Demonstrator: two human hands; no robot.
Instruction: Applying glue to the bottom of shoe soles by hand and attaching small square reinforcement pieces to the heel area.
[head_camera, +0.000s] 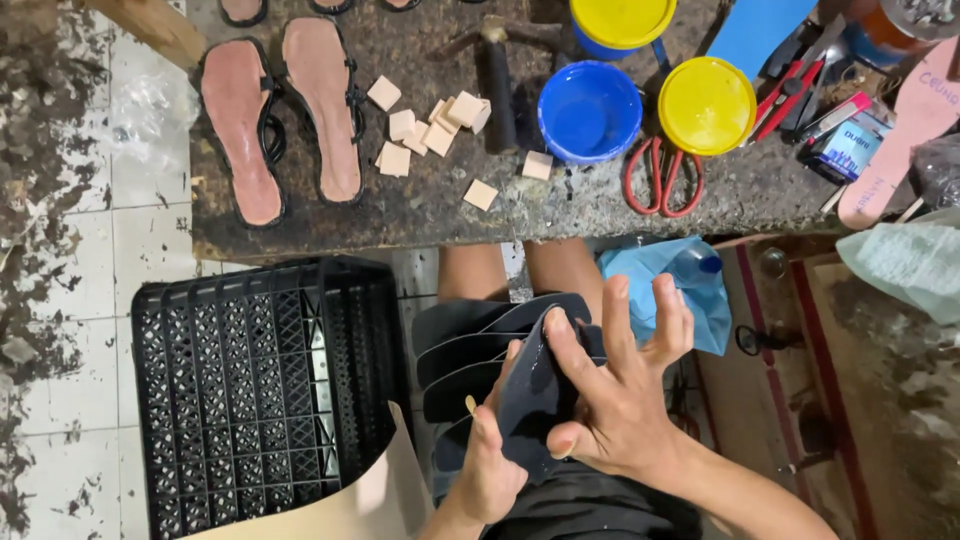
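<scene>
My left hand (487, 462) grips a black shoe sole (528, 395) from below, in front of my lap. My right hand (618, 385) rests on the same sole, its thumb and forefinger pressed against the dark surface and the other fingers spread. Under the held sole lies a stack of several more black soles (470, 345) on my lap. A pair of sandals with pink insoles (282, 120) lies on the dark workbench (420, 215) ahead.
A black plastic crate (260, 390) stands on the tiled floor at my left, with a sheet of tan card (370, 500) against it. On the bench are small tan blocks (430, 130), a blue bowl (589, 110), yellow lids (706, 105), red scissors (663, 178) and a hammer (499, 85).
</scene>
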